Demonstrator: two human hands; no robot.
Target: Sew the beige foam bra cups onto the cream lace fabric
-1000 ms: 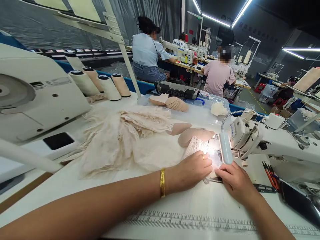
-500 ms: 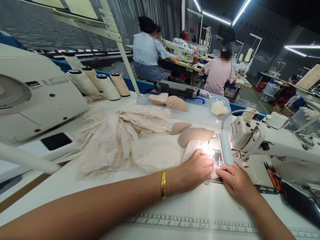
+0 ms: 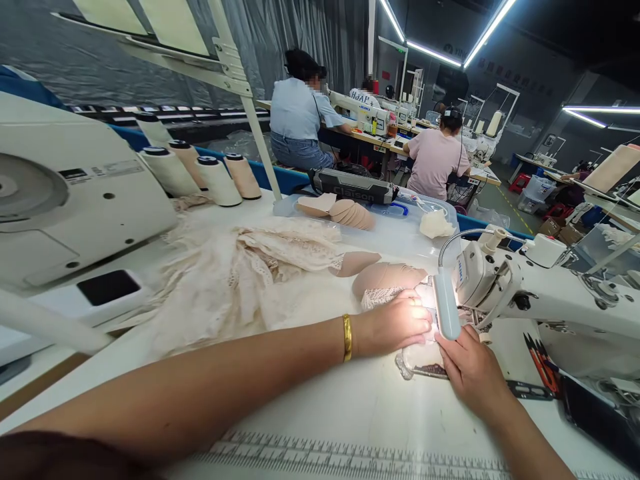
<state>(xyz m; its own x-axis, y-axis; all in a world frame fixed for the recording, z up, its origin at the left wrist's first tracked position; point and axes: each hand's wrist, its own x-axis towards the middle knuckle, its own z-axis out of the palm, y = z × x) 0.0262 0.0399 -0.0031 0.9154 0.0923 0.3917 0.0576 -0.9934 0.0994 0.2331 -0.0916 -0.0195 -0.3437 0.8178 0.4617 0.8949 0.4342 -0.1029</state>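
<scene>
My left hand, fingers curled together, presses on cream lace fabric at the sewing machine's bed. My right hand is closed at the fabric's right edge, thumb and fingers together, with the fingertips partly behind the lamp. The white sewing machine stands to the right, its needle area hidden by the small lamp, which lights the cloth brightly. Beige moulded pads lie just behind the lace. A heap of cream lace garments spreads over the table to the left.
A clear plastic lid holds stacked beige pads. Thread cones stand at back left beside another machine. Orange-handled snips and a dark phone-like device lie right. A printed ruler crosses the front edge. Other people sit sewing beyond.
My left hand has moved slightly away from me, its fingers flatter on the lace, and more of the cloth's near edge shows. My right hand stays by the lamp. The view has tilted slightly.
</scene>
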